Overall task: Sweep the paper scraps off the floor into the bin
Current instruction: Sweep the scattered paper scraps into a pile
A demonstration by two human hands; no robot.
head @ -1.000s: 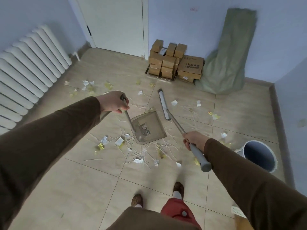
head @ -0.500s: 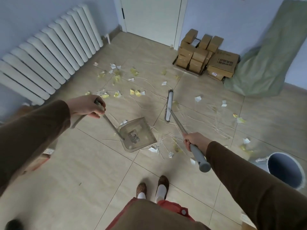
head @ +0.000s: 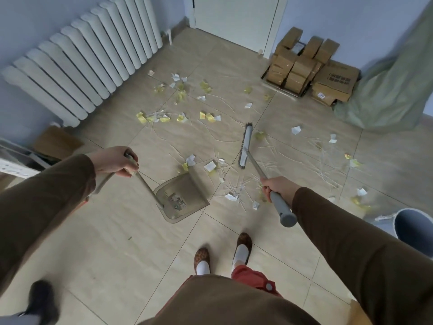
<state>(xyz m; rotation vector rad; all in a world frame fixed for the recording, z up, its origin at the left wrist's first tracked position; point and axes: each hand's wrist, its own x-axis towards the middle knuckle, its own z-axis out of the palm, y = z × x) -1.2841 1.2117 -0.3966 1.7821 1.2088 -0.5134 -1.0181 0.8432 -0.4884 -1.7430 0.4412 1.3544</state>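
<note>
Standing along the left wall, a white radiator (head: 79, 66) runs toward a closed door (head: 236, 19), with stacked cardboard boxes (head: 309, 66) and a slumped green sack (head: 393, 90) against the far wall. White and yellow paper scraps (head: 182, 99) lie scattered over the tiled floor (head: 117, 242), thickest between the radiator and the boxes, with more near the broom head and off to the right. The grey bin (head: 414, 228) sits at the right edge, well apart from most of the scraps and partly cut off by the frame. A dark shoe of someone else (head: 42, 299) shows at the bottom left. The left hand (head: 114, 161) has its fingers curled around the long handle of the dustpan (head: 181, 198), whose translucent pan rests on the floor just below a few scraps. The right hand (head: 278, 188) wraps its fingers tightly round the grey handle of the broom (head: 246, 146), whose head lies on the floor beyond the dustpan. The person's two feet (head: 222, 254) stand behind both tools.
</note>
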